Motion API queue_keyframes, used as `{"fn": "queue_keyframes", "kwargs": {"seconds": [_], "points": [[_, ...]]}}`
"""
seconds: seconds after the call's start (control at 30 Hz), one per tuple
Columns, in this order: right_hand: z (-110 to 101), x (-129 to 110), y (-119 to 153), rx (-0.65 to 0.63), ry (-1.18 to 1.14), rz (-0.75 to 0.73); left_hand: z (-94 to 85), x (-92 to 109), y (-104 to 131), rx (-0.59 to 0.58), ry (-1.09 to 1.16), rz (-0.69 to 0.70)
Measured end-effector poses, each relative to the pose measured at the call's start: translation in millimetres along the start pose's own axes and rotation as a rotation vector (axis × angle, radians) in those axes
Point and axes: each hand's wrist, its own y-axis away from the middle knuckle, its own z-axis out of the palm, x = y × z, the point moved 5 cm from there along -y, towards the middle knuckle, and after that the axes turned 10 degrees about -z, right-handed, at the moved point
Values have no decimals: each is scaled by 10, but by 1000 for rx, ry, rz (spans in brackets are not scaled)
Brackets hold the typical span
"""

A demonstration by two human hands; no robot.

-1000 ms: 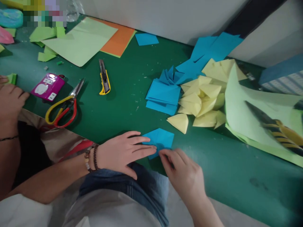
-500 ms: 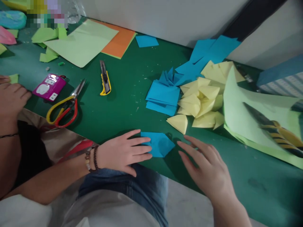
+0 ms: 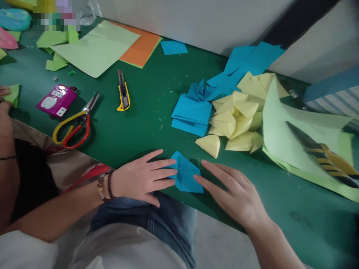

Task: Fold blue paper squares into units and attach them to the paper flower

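A creased blue paper piece (image 3: 186, 173) lies on the green table (image 3: 134, 130) near its front edge, one corner folded. My left hand (image 3: 144, 178) is spread, its fingertips resting on the paper's left side. At the paper's right edge is my right hand (image 3: 231, 190), fingers apart, one fingertip touching or just over the paper. Beyond them sit a stack of folded blue papers (image 3: 191, 112) and a pile of folded yellow papers (image 3: 238, 119), with a single yellow piece (image 3: 209, 145) nearer my right hand.
Scissors (image 3: 75, 127), a purple box (image 3: 57, 100) and a yellow cutter (image 3: 123, 91) lie left. Green sheets (image 3: 97, 48) and an orange sheet (image 3: 140, 50) lie behind. At right, a black-and-yellow tool (image 3: 328, 157) rests on green paper (image 3: 303, 123). Another person's hand (image 3: 5, 119) is far left.
The blue paper has turned, its pointed end no longer facing right. My right hand has moved left to the paper's edge. The other person's hand has shifted left.
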Motion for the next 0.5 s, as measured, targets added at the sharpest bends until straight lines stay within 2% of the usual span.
{"fn": "queue_keyframes", "kwargs": {"seconds": [0.23,0.5], "points": [[30,-38,-47,-57,-100,-46,-13,25,3,-2,-11,13],[67,18,-172,62,-295,108,1,64,-5,-30,-83,94]]}}
